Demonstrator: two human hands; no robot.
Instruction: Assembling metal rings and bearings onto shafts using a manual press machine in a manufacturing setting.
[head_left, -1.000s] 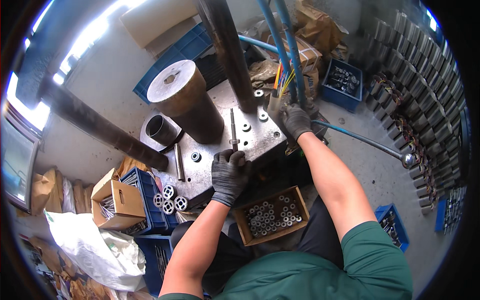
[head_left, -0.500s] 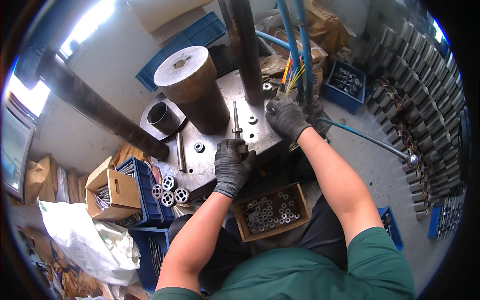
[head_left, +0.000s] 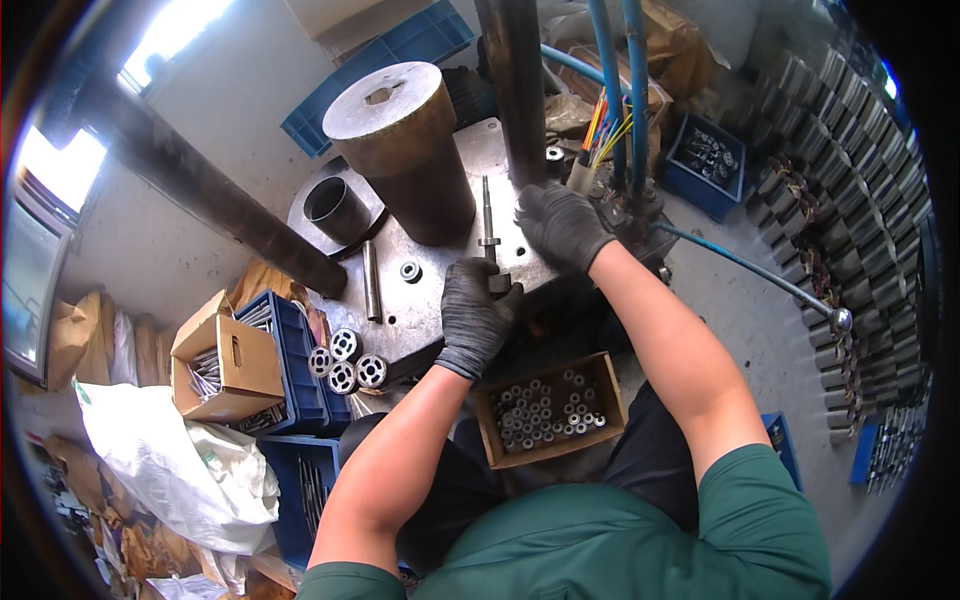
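A: Workshop, steel press plate (head_left: 420, 310). Status?

B: Big stepped cylinder (head_left: 405, 150) toward the back edge. Right hand (head_left: 563, 222), gloved, by the right edge; can't tell if it grips anything. Left hand (head_left: 478, 310) at the front edge, wrapped round the lower end of a stepped shaft (head_left: 487, 210) jutting over the plate.

A: Risks?

B: Slack left grip could let the shaft tip. Careless swing could knock the steel pin (head_left: 372, 282) off the left edge.

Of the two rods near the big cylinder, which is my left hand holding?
The slim stepped shaft with a collar, its near end in your left hand. The plain, thicker rod further left is untouched.
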